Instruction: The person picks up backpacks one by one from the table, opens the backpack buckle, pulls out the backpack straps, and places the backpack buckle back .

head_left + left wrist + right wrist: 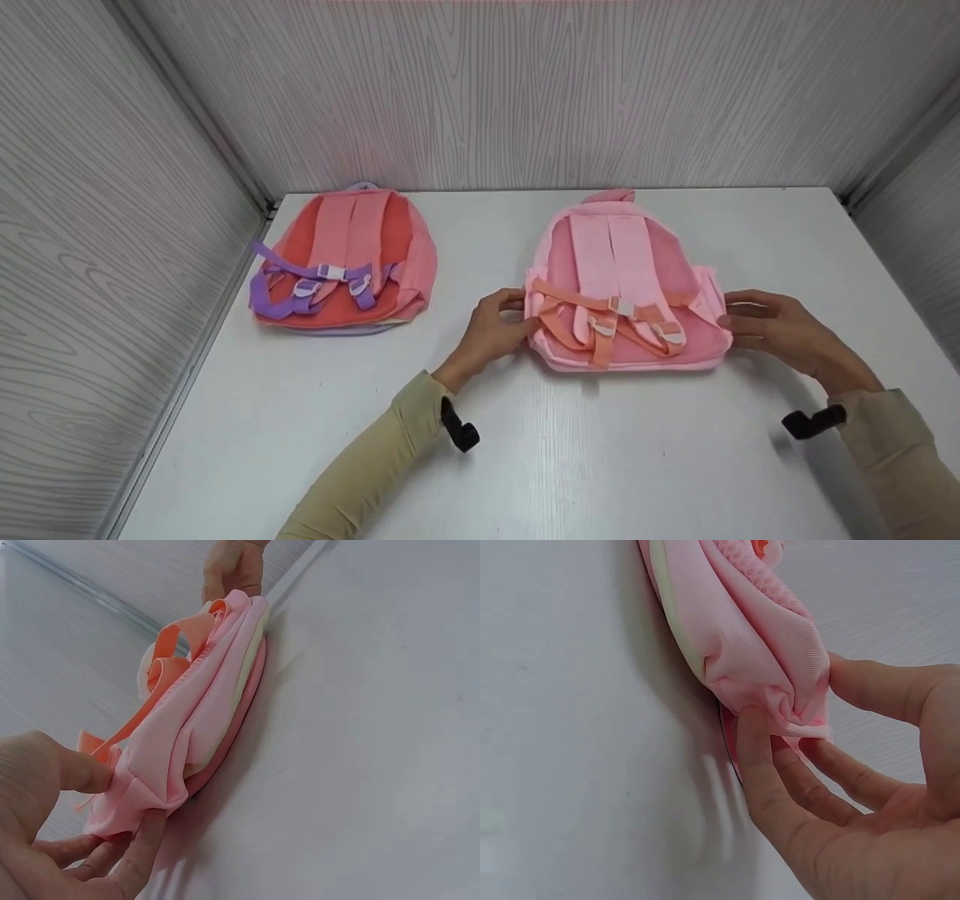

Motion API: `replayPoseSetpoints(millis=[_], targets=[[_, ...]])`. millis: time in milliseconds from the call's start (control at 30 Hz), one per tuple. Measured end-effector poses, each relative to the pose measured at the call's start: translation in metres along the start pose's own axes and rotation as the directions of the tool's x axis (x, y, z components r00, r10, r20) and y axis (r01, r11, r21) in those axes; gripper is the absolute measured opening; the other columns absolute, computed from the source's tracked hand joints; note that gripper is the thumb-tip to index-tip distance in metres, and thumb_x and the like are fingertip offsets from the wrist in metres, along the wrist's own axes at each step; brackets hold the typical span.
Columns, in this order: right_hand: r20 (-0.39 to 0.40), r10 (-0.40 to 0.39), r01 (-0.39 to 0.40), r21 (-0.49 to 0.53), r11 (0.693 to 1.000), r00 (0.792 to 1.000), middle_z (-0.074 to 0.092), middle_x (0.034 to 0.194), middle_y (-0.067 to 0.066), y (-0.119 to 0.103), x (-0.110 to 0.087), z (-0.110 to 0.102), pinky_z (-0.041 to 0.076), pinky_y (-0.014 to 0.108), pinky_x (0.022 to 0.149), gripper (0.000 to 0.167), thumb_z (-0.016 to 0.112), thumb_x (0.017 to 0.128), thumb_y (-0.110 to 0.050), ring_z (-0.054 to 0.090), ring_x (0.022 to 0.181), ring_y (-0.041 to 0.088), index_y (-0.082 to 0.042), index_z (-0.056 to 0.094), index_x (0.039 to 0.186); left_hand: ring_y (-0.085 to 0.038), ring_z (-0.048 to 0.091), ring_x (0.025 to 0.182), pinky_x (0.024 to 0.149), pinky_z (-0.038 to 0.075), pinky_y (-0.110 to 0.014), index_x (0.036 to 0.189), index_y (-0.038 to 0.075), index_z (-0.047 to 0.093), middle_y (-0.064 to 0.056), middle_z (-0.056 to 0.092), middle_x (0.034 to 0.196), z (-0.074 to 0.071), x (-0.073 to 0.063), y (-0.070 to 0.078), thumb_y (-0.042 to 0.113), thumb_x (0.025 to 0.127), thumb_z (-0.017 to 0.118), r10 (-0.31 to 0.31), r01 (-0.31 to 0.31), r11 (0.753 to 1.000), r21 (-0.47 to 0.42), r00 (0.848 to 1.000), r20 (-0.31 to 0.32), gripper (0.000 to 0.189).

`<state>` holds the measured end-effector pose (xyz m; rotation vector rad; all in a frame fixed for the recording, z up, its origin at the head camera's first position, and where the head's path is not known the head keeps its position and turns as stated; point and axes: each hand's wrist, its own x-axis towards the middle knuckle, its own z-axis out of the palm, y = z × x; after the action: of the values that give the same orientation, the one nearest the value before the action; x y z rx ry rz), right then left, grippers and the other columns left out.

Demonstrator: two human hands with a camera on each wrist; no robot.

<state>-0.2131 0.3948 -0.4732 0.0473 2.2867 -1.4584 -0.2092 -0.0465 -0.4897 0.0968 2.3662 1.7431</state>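
A light pink child's backpack [630, 262] lies on the table with its shoulder straps and orange webbing facing up. My left hand [495, 328] grips its left side, thumb above and fingers below, as the left wrist view shows on the pink fabric [172, 742]. On the opposite side my right hand [780, 330] pinches the bag's right edge between thumb and fingers; the right wrist view shows the thumb on the upper fabric [780, 652] and fingertips beneath the side. Parts of the fingers are hidden under the bag.
A second backpack [412, 247], coral and red with purple straps, lies at the back left of the white table [570, 465]. Grey wood-grain panels [495, 97] enclose the table at the back and both sides.
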Motion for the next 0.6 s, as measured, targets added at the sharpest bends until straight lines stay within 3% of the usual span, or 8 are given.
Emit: replayPoseSetpoints(millis=[167,400,600], targets=[[-0.001,0.001,-0.001,-0.011,1.0,1.0,0.044,0.157,0.022,-0.003,-0.001,0.003,0.059,0.023,0.094,0.081,0.076,0.101,-0.037,0.07,0.107,0.002,-0.001,0.036,0.161,-0.026,0.063,0.126,0.094,0.06,-0.035,0.143,0.007,0.064,-0.011,0.069,0.136,-0.004,-0.003,-0.003,0.022,0.093,0.079,0.0,0.001,0.999,0.034,1.0,-0.006,0.054],[0.019,-0.036,0.036,0.027,0.999,0.999,0.055,0.143,0.014,-0.01,-0.004,0.011,0.061,0.029,0.093,0.075,0.078,0.1,-0.026,0.073,0.108,0.008,0.004,0.04,0.157,-0.026,0.063,0.125,0.092,0.058,-0.034,0.14,0.007,0.067,-0.012,0.071,0.133,-0.015,-0.009,-0.009,0.019,0.092,0.079,0.011,-0.011,1.0,0.027,1.0,-0.006,0.05],[0.033,-0.039,0.039,-0.021,0.999,0.999,0.048,0.155,0.026,-0.015,-0.004,0.019,0.061,0.029,0.093,0.076,0.08,0.098,-0.031,0.073,0.108,0.009,0.001,0.043,0.156,-0.027,0.064,0.126,0.098,0.058,-0.037,0.141,0.007,0.066,-0.012,0.07,0.135,-0.024,-0.016,-0.011,0.019,0.093,0.078,-0.004,0.004,0.999,0.034,1.0,0.003,0.051]])
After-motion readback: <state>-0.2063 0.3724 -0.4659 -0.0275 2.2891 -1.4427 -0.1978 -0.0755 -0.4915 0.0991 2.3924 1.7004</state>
